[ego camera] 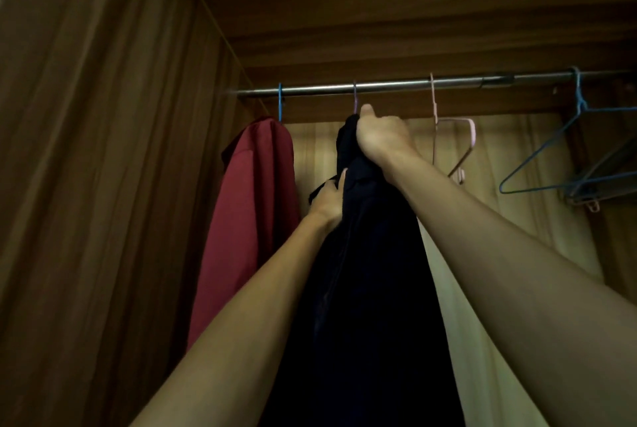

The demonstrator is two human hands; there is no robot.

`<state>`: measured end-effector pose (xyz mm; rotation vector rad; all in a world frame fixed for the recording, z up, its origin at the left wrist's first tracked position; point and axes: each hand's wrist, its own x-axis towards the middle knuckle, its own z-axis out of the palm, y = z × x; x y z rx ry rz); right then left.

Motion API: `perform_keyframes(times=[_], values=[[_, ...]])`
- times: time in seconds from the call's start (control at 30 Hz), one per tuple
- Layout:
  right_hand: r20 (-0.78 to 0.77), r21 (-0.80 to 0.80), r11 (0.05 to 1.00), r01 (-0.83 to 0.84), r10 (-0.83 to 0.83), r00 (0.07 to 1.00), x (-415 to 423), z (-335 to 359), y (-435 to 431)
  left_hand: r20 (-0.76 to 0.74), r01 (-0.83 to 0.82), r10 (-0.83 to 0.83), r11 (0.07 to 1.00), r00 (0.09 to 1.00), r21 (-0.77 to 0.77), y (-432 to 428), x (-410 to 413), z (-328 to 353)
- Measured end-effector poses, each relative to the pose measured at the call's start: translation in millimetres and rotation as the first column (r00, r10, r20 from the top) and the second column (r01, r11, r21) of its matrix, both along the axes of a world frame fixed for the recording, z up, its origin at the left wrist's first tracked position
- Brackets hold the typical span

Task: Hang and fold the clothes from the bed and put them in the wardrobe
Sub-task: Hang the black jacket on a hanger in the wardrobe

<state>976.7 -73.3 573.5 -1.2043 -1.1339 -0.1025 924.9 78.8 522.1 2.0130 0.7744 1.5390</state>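
Observation:
A dark navy garment (368,271) hangs from a purple hanger (355,101) hooked over the metal wardrobe rail (389,85). My right hand (381,132) grips the top of the garment just under the hook. Lower on the left side of the cloth, my left hand (329,201) pinches its edge. A red shirt (251,206) hangs on a blue hanger (280,102) at the rail's left end, close beside the dark garment.
An empty pink hanger (455,147) hangs right of my hands. Blue wire hangers (565,151) dangle at the far right. The brown wardrobe side wall (103,185) fills the left, and the light wooden back panel (499,220) shows behind.

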Motion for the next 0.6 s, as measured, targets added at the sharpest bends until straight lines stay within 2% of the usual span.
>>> perform_keyframes(times=[0.2,0.33,0.5,0.6], values=[[0.114,0.137,0.987,0.085,-0.101,0.988,9.1,-39.0,-5.8,-0.112,-0.146,0.149,0.989,0.982,0.037,-51.2,-23.1,-38.8],[0.174,0.250,0.964,0.097,-0.143,0.974,16.4,-93.5,-29.1,-0.254,-0.195,0.225,0.971,0.941,0.137,-99.9,-51.1,-78.5],[0.197,0.182,0.975,0.128,-0.164,0.967,31.7,-167.1,-57.5,-0.498,-0.232,0.365,0.922,0.787,0.309,-150.5,-80.1,-142.4],[0.186,0.084,0.988,0.130,-0.143,0.972,31.5,-210.8,-89.0,-0.582,-0.204,0.347,0.932,0.736,0.299,-183.8,-98.4,-183.4]])
